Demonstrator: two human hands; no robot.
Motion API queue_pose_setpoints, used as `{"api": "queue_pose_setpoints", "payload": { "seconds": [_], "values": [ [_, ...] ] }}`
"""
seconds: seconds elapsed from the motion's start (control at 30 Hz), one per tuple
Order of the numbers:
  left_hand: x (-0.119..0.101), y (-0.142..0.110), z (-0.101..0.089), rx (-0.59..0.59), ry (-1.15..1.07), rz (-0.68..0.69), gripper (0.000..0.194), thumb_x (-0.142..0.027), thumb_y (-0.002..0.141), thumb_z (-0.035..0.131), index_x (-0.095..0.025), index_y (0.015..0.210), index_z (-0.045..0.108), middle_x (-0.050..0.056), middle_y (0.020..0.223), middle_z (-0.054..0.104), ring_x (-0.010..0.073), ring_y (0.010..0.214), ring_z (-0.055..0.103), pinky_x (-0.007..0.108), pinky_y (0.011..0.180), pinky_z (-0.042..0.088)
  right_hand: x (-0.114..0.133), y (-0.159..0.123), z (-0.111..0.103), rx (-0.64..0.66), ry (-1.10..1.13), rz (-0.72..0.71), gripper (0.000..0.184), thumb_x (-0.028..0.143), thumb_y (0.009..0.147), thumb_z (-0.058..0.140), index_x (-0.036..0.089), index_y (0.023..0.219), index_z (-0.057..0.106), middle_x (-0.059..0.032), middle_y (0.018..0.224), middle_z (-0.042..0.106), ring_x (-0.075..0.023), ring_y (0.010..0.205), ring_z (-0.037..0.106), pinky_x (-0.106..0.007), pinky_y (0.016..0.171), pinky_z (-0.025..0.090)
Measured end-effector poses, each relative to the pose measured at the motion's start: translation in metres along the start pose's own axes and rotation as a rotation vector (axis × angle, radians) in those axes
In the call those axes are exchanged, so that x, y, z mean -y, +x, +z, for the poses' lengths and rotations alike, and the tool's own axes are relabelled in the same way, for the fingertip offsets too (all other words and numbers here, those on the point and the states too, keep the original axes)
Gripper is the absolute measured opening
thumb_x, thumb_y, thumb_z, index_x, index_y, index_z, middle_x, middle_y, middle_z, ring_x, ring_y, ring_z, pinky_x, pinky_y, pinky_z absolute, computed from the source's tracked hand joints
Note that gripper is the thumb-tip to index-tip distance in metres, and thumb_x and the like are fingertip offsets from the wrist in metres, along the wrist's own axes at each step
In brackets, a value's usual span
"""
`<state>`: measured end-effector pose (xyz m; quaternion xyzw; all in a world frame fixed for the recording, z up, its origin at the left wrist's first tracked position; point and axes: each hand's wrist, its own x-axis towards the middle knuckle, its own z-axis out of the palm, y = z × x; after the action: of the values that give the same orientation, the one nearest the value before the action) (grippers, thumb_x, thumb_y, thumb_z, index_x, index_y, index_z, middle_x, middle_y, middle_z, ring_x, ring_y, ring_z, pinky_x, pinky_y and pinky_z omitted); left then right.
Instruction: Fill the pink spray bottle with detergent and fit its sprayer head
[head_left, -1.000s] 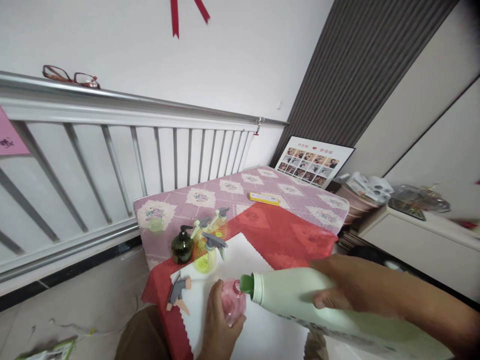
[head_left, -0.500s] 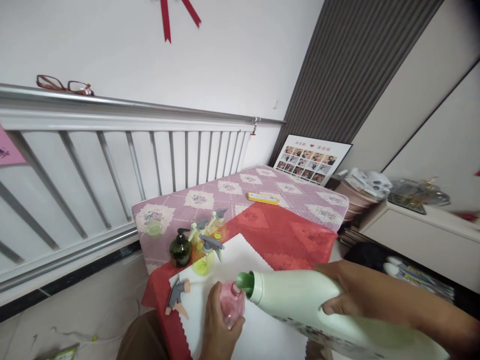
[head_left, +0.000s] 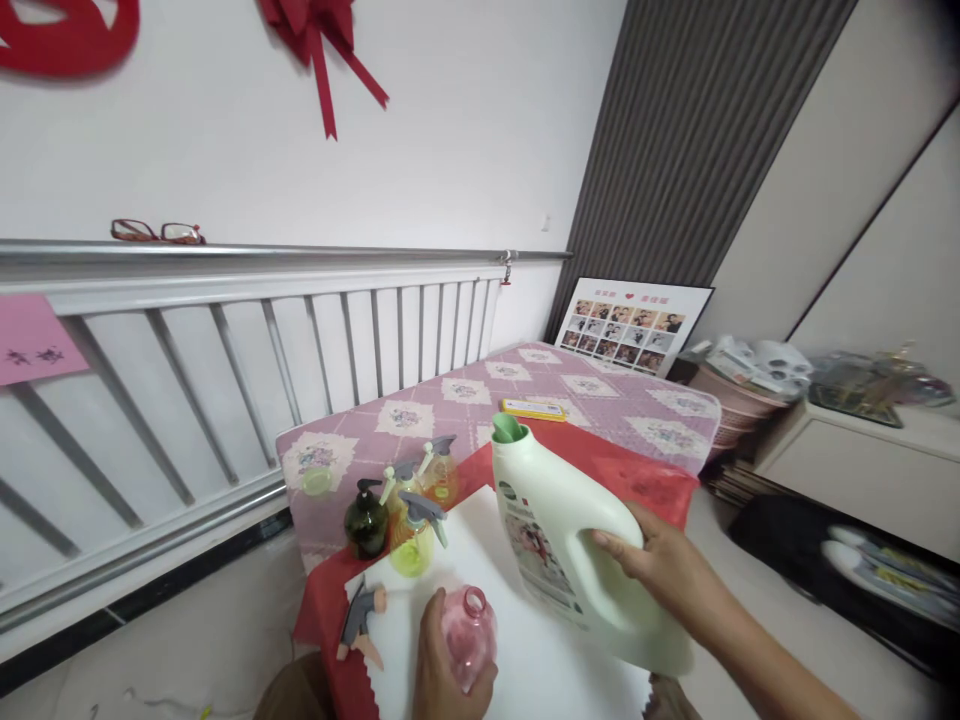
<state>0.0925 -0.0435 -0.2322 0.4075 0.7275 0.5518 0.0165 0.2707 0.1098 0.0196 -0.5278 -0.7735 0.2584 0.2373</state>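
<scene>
My left hand (head_left: 442,665) is wrapped round a small clear pink bottle (head_left: 470,640), upright with its mouth uncovered, over the white sheet (head_left: 517,655). In my right hand (head_left: 652,560) is the handle of a large pale green detergent jug (head_left: 555,530), tilted back with its green spout pointing up and to the left, apart from the pink bottle. A grey and peach spray head (head_left: 362,622) lies by the sheet's left edge. Behind the bottle stand a yellow spray bottle (head_left: 412,545), two orange spray bottles and a dark green pump bottle (head_left: 366,525).
A red cloth (head_left: 645,485) lies under the sheet on the flowered table (head_left: 469,390). On it are a yellow box (head_left: 534,409) and a pale green lid (head_left: 317,481). A railing (head_left: 300,340) runs behind; a photo board (head_left: 634,325) leans at the back right.
The jug has been tipped up from lying level, and its spout has moved up and away from the pink bottle's mouth. My left hand still holds the pink bottle. The view has tilted upward.
</scene>
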Motion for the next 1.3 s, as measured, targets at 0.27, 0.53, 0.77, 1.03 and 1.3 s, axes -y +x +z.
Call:
{"api": "queue_pose_setpoints", "payload": {
  "seconds": [0.27, 0.53, 0.77, 1.03, 1.3],
  "values": [
    [0.013, -0.002, 0.006, 0.006, 0.001, 0.053, 0.083, -0.015, 0.064, 0.055, -0.016, 0.142, 0.025, 0.02, 0.138, 0.053, 0.031, 0.13, 0.053, 0.046, 0.107, 0.048, -0.031, -0.011, 0.093, -0.264, 0.339, 0.038, 0.046, 0.059, 0.066, 0.063, 0.02, 0.09, 0.064, -0.005, 0.076, 0.074, -0.0228, 0.067, 0.066, -0.032, 0.061, 0.053],
    [0.012, -0.001, 0.006, 0.139, -0.002, -0.09, 0.099, -0.009, 0.054, 0.059, -0.018, 0.143, 0.015, 0.02, 0.146, 0.045, 0.0301, 0.139, 0.043, 0.044, 0.117, 0.038, -0.073, -0.031, 0.133, -0.271, 0.379, 0.026, 0.044, 0.056, 0.069, 0.062, 0.02, 0.094, 0.063, -0.0061, 0.085, 0.076, -0.0247, 0.08, 0.069, -0.032, 0.068, 0.055],
    [0.003, 0.004, -0.002, 0.223, -0.009, -0.187, 0.099, -0.012, 0.057, 0.057, -0.018, 0.145, 0.014, 0.018, 0.152, 0.039, 0.03, 0.144, 0.035, 0.039, 0.121, 0.031, -0.083, -0.028, 0.148, -0.323, 0.369, 0.046, 0.052, 0.064, 0.067, 0.059, 0.02, 0.094, 0.06, -0.0087, 0.086, 0.074, -0.0263, 0.082, 0.067, -0.035, 0.073, 0.054],
    [-0.002, 0.005, -0.004, 0.144, -0.074, -0.102, 0.092, -0.01, 0.06, 0.056, -0.012, 0.144, 0.018, 0.023, 0.15, 0.037, 0.0291, 0.144, 0.035, 0.043, 0.122, 0.027, -0.08, -0.03, 0.147, -0.338, 0.347, 0.053, 0.053, 0.069, 0.067, 0.057, 0.021, 0.091, 0.058, -0.0065, 0.079, 0.071, -0.0247, 0.075, 0.065, -0.032, 0.064, 0.051],
    [-0.02, 0.004, -0.02, 0.182, -0.068, -0.049, 0.095, -0.012, 0.061, 0.058, -0.008, 0.146, 0.016, 0.023, 0.154, 0.032, 0.0307, 0.146, 0.029, 0.043, 0.122, 0.027, -0.076, -0.03, 0.15, -0.36, 0.349, 0.046, 0.05, 0.067, 0.068, 0.054, 0.021, 0.087, 0.056, -0.0047, 0.075, 0.068, -0.0236, 0.072, 0.064, -0.033, 0.065, 0.05]
  ]
}}
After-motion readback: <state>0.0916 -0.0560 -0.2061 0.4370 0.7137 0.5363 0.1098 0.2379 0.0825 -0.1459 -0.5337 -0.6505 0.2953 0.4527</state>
